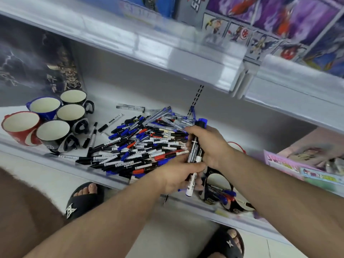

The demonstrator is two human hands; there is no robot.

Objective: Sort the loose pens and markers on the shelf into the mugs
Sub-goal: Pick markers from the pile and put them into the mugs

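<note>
A big heap of loose pens and markers (141, 144), black, blue and red, lies on the middle of the white shelf (104, 94). My right hand (210, 146) grips a bunch of black-capped markers (194, 151) upright at the heap's right edge. Just below it, my left hand (178, 174) pinches a white marker (190, 187) from the same bunch. Several empty mugs stand at the left: a red one (18, 127), a blue one (43, 107) and black ones (54, 133). A black mug (219, 194) under my hands holds a few blue and red pens.
The upper shelf edge (167, 58) overhangs the work area. Boxed goods (305, 164) sit at the right on the shelf. A dark poster box (37, 64) stands behind the mugs. My sandalled feet (83, 200) are on the floor below the shelf's front lip.
</note>
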